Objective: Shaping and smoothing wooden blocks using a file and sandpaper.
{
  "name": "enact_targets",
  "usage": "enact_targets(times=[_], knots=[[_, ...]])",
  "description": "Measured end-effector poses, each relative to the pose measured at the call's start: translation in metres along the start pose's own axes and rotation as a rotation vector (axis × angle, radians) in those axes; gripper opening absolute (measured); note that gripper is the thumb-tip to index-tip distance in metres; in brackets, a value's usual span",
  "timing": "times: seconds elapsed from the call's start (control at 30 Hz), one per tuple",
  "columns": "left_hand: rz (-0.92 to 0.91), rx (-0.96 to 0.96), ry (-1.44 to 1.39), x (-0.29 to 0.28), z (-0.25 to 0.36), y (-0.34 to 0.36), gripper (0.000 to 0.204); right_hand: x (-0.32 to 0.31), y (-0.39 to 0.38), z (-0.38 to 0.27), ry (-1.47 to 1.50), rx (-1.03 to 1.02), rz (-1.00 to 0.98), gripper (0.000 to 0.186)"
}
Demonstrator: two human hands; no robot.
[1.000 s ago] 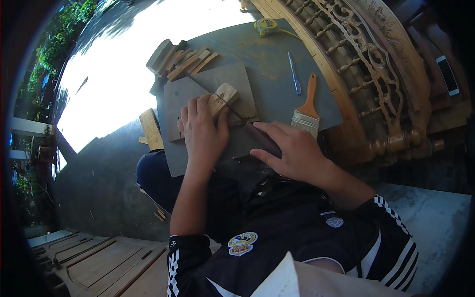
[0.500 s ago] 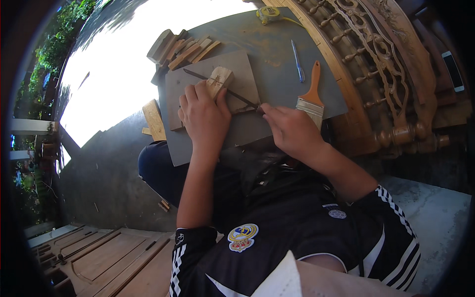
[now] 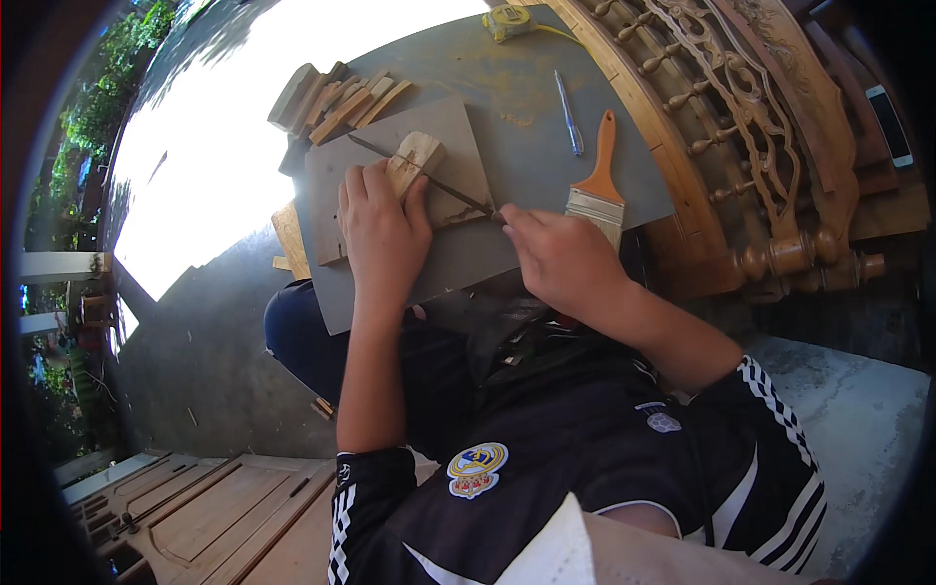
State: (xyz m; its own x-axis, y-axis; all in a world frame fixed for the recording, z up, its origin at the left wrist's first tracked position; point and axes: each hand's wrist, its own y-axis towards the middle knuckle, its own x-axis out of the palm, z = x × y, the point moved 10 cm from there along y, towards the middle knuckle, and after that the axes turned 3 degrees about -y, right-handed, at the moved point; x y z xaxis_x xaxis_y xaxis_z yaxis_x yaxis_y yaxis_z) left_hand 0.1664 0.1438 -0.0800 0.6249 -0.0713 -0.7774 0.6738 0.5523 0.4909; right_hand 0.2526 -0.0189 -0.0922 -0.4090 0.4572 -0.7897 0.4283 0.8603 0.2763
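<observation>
My left hand point(image 3: 382, 229) is closed around a small pale wooden block point(image 3: 417, 156), bracing it on a flat wooden board point(image 3: 341, 180). Across the block, by a dark cut mark, runs a thin dark file point(image 3: 458, 197). Its pointed end sticks out past the block's far left side. The near end is pinched in the fingers of my right hand point(image 3: 565, 255), which hovers just off the board's right side; the fingers hide the grip. Both sit over a grey tabletop point(image 3: 517, 83).
Several wood offcuts point(image 3: 351, 102) lie piled at the back left. To the right are a blue pen point(image 3: 568, 112), an orange-handled paintbrush point(image 3: 600, 185) and a yellow tape measure point(image 3: 509, 21). Carved wooden furniture point(image 3: 721, 107) borders the right, with a phone point(image 3: 889, 127) on it.
The whole view has shifted, so the table sits a little further left. Relative to the board, the file and my right hand have slid slightly right. My left hand keeps its grip.
</observation>
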Motion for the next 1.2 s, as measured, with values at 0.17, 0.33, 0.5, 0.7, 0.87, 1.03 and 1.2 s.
enact_targets(times=[0.17, 0.33, 0.5, 0.7, 0.87, 1.03, 1.2], knots=[[-0.003, -0.009, 0.043, 0.005, 0.002, -0.005, 0.039, 0.019, 0.011, -0.005, -0.128, 0.010, -0.009, 0.024], [0.030, -0.083, 0.123, -0.004, -0.007, -0.006, 0.041, -0.011, -0.039, -0.006, -0.123, 0.019, -0.082, 0.035], [0.012, -0.046, 0.076, 0.000, -0.002, -0.003, 0.040, -0.046, -0.060, -0.004, -0.075, 0.015, -0.031, 0.029], [-0.022, -0.017, 0.009, 0.008, 0.008, -0.006, 0.038, 0.005, -0.002, 0.004, -0.114, 0.001, -0.079, 0.033], [0.000, -0.078, 0.101, 0.006, 0.006, -0.006, 0.039, 0.003, -0.011, 0.002, -0.107, 0.002, -0.087, 0.033], [0.013, -0.051, 0.057, 0.001, 0.008, -0.001, 0.038, -0.041, -0.069, 0.008, -0.026, 0.081, -0.057, 0.027], [0.006, 0.011, -0.026, 0.001, 0.006, -0.005, 0.037, -0.017, -0.031, 0.001, -0.079, 0.013, -0.043, 0.028]])
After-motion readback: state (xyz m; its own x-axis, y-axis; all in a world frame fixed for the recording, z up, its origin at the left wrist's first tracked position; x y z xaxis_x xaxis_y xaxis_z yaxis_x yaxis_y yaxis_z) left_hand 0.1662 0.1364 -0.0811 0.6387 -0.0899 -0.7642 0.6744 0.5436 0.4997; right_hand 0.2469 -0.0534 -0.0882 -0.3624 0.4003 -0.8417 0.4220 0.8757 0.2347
